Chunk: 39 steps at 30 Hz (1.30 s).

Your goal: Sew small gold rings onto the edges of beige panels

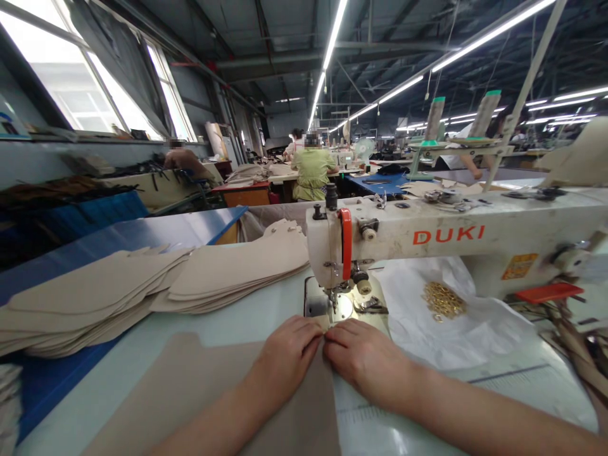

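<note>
A beige-grey fabric panel (209, 386) lies flat on the pale table in front of me, running under my left forearm. My left hand (291, 349) pinches its upper edge with thumb and fingers closed. Fingertips almost touching the left ones, my right hand (361, 354) is closed at the same corner of the panel; its thumb is hidden. Just beyond both hands are the metal needle plate (344, 306) and presser foot (334, 299) of a white sewing machine (389, 228). A small bit of the fabric shows between the fingertips and the plate.
Stacks of cut beige panels (237, 259) lie at the left. Small gold-coloured metal pieces (443, 300) rest on a white plastic sheet (484, 323) under the machine arm. Thread cones (434, 119) stand behind it. A person in a light green top (311, 170) is farther back.
</note>
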### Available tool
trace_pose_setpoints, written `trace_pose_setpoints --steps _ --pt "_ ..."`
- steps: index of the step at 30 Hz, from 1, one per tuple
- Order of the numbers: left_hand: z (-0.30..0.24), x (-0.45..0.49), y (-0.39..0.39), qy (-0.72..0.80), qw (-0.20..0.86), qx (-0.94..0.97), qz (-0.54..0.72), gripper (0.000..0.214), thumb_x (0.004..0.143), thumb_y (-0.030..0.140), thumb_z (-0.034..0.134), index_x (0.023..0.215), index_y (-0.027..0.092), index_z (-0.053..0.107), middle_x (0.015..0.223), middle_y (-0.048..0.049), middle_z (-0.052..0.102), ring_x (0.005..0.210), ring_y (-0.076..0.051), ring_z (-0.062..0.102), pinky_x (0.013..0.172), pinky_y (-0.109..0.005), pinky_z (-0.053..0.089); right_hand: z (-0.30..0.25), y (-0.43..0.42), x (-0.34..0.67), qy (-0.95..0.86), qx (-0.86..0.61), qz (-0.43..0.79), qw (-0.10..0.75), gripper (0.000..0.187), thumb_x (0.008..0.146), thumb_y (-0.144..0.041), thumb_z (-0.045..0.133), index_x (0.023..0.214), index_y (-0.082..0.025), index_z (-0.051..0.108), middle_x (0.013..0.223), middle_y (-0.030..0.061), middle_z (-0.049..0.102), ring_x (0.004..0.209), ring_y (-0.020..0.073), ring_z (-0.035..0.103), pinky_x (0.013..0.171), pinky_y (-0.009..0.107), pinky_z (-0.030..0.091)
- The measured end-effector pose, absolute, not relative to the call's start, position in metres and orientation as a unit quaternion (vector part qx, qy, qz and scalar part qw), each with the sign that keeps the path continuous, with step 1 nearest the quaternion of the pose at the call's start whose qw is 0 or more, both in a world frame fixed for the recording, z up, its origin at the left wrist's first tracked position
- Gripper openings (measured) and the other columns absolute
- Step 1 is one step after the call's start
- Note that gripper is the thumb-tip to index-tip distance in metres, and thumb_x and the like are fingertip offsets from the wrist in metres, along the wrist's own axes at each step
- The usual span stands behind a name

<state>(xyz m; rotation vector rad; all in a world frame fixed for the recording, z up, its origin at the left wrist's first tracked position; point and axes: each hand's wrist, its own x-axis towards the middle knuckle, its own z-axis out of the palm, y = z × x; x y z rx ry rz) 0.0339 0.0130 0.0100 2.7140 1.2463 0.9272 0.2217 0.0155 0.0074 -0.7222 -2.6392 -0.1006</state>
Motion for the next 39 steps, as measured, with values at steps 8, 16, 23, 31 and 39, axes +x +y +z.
trace_pose_setpoints --steps 8,16,23,31,39 --pt "0.014 0.034 0.009 0.366 -0.035 0.888 0.274 0.02 0.091 0.012 0.043 0.085 0.016 0.062 0.085 -0.005 0.068 0.078 -0.019 0.061 0.071 -0.03 0.052 0.01 0.015 0.221 -0.948 -0.247 -0.059 0.194 0.007 0.087 -0.019 0.059 0.083 -0.014 0.059 0.088 0.005 0.062 0.085 0.0187 0.054 0.08 0.032 0.043" --pt "0.017 0.046 0.018 0.373 -0.037 0.884 0.28 0.024 0.091 0.012 0.041 0.083 0.018 0.062 0.081 -0.0043 0.068 0.075 -0.018 0.061 0.069 -0.03 0.053 0.019 0.024 0.229 -0.952 -0.238 -0.088 0.171 0.007 0.087 -0.02 0.06 0.082 -0.014 0.06 0.084 0.0038 0.063 0.081 0.0186 0.055 0.076 0.032 0.044" --pt "0.016 0.055 0.041 0.377 -0.025 0.886 0.269 0.018 0.086 0.007 0.048 0.087 0.017 0.063 0.085 -0.0048 0.069 0.08 -0.019 0.063 0.074 -0.032 0.055 0.016 0.041 0.237 -0.946 -0.263 -0.091 0.164 0.006 0.086 -0.019 0.061 0.085 -0.013 0.06 0.092 0.0048 0.065 0.085 0.0189 0.057 0.078 0.032 0.043" --pt "0.008 0.051 0.057 0.376 -0.018 0.886 0.27 0.017 0.088 0.009 0.047 0.089 0.016 0.063 0.089 -0.0054 0.07 0.085 -0.019 0.064 0.08 -0.034 0.055 0.009 0.05 0.238 -0.94 -0.28 -0.069 0.18 0.005 0.086 -0.017 0.061 0.089 -0.014 0.058 0.098 0.0046 0.065 0.088 0.0192 0.058 0.074 0.032 0.044" --pt "0.009 0.052 0.063 0.38 -0.011 0.882 0.277 0.017 0.088 0.011 0.048 0.085 0.017 0.064 0.088 -0.0047 0.07 0.083 -0.019 0.064 0.078 -0.033 0.054 0.015 0.053 0.237 -0.939 -0.297 -0.063 0.16 0.005 0.087 -0.015 0.059 0.092 -0.014 0.059 0.098 0.0056 0.064 0.088 0.0204 0.058 0.072 0.034 0.045"
